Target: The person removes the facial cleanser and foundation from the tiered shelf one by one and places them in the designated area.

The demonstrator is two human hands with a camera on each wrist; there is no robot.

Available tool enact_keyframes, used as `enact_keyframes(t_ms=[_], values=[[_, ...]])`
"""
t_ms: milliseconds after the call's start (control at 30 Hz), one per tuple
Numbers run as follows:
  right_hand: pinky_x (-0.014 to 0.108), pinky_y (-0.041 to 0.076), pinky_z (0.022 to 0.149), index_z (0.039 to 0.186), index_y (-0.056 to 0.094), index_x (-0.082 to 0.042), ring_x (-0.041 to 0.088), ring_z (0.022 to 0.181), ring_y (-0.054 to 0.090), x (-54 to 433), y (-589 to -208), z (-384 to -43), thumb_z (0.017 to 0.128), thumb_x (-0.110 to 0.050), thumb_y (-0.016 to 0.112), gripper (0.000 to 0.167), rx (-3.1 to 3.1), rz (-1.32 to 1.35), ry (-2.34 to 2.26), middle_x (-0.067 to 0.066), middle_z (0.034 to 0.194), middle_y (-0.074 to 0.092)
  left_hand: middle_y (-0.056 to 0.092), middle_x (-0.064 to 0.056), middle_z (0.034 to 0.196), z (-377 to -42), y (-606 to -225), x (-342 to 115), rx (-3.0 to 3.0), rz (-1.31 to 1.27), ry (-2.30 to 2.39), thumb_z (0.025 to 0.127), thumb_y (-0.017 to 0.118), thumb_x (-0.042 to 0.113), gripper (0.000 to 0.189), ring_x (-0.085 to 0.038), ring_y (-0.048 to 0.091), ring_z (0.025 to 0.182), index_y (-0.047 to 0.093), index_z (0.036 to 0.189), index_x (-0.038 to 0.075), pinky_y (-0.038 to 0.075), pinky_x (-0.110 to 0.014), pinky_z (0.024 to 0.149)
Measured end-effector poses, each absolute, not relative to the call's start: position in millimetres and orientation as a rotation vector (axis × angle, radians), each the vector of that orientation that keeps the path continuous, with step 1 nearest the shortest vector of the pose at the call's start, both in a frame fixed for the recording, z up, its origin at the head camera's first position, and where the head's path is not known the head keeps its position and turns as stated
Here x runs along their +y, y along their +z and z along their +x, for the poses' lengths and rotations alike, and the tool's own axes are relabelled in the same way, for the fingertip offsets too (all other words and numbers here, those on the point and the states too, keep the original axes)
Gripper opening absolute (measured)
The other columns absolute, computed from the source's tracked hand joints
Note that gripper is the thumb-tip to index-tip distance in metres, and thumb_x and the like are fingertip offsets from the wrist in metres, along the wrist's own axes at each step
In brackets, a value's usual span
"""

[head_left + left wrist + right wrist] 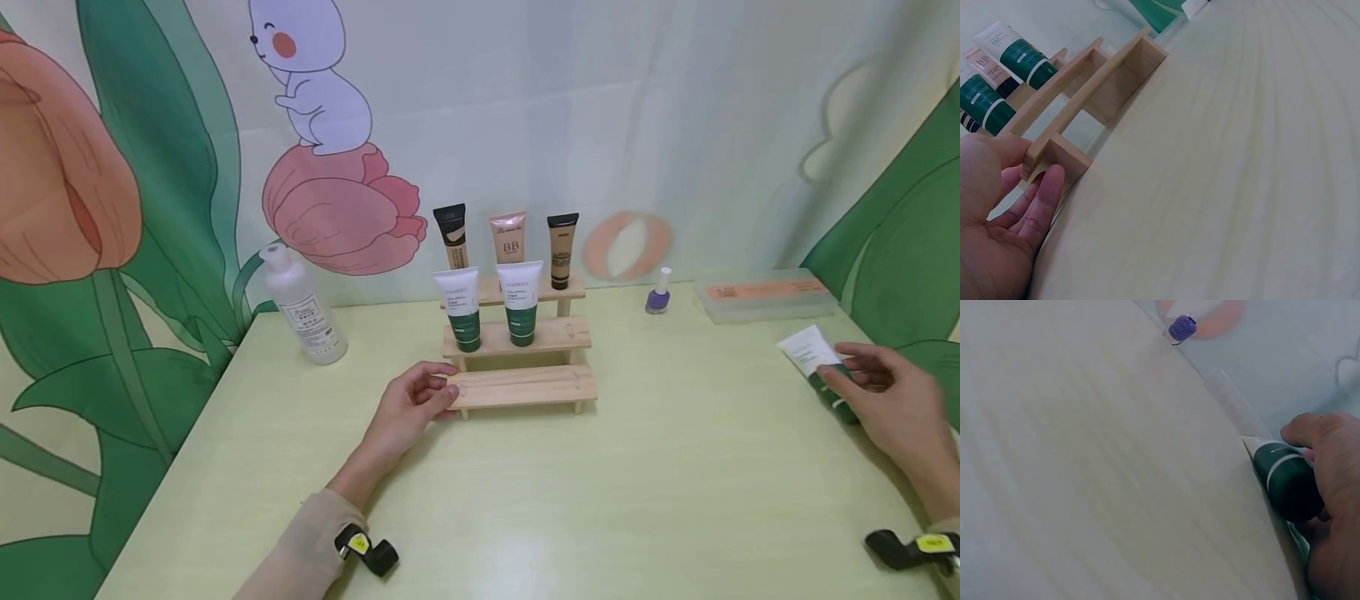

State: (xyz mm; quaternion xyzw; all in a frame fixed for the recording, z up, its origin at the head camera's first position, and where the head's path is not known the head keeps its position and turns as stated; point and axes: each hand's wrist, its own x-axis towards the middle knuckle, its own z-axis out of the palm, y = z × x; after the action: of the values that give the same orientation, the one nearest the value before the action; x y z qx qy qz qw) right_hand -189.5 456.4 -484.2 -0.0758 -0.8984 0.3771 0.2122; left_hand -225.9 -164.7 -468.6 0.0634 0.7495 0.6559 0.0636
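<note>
A three-tier wooden display stand (522, 388) stands mid-table. My left hand (411, 396) grips the left end of its lowest step, thumb on top and fingers underneath, as the left wrist view also shows. Two white-and-green squeeze tubes (462, 310) stand cap-down on the middle step. On the top step are a black-topped tube (452, 233), a pink BB cream tube (508, 237) and a gold-and-black tube (562, 250). Far to the right, my right hand (896, 400) holds another white-and-green squeeze tube (1286, 478) between thumb and fingers, low over the table, its white end pointing away.
A white pump bottle (303, 308) stands at the table's back left. Toward the back right are a purple nail polish bottle (657, 293) and a flat translucent case (768, 296). A printed curtain (570, 125) hangs behind the table.
</note>
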Motion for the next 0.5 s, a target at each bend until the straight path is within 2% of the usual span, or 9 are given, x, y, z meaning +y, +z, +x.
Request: enact_keyframes(t_ms=[167, 333, 500], values=[[0.0, 0.044, 0.068, 0.147, 0.065, 0.002, -0.019, 0.088, 0.048, 457.4, -481.2, -188.5, 0.107, -0.03, 0.078, 0.054, -2.499, -0.301, 1.043, -0.038, 0.103, 0.05, 0.068, -0.014, 0.114, -226.1, -470.0, -165.0, 2.273, 0.195, 1.976, 0.108, 0.074, 0.007, 0.029, -0.024, 0.071, 0.098, 0.071, 0.137, 0.008, 0.071, -0.035, 0.087], [0.003, 0.042, 0.066, 0.15, 0.064, 0.002, -0.018, 0.092, 0.041, 456.0, -478.5, -188.3, 0.106, -0.026, 0.078, 0.054, -2.48, -0.312, 0.987, -0.019, 0.121, 0.05, 0.068, -0.014, 0.113, -227.0, -471.6, -165.1, 2.279, 0.2, 1.987, 0.108, 0.074, 0.005, 0.029, -0.023, 0.071, 0.098, 0.071, 0.137, 0.007, 0.071, -0.034, 0.086], [0.009, 0.033, 0.079, 0.157, 0.061, -0.005, -0.02, 0.1, 0.032, 443.8, -470.2, -189.4, 0.106, -0.021, 0.075, 0.054, -2.373, -0.416, 0.938, -0.027, 0.132, 0.032, 0.068, -0.014, 0.112, -226.5, -472.2, -165.3, 2.275, 0.205, 1.996, 0.108, 0.074, 0.005, 0.029, -0.021, 0.071, 0.097, 0.071, 0.137, 0.005, 0.071, -0.033, 0.085]])
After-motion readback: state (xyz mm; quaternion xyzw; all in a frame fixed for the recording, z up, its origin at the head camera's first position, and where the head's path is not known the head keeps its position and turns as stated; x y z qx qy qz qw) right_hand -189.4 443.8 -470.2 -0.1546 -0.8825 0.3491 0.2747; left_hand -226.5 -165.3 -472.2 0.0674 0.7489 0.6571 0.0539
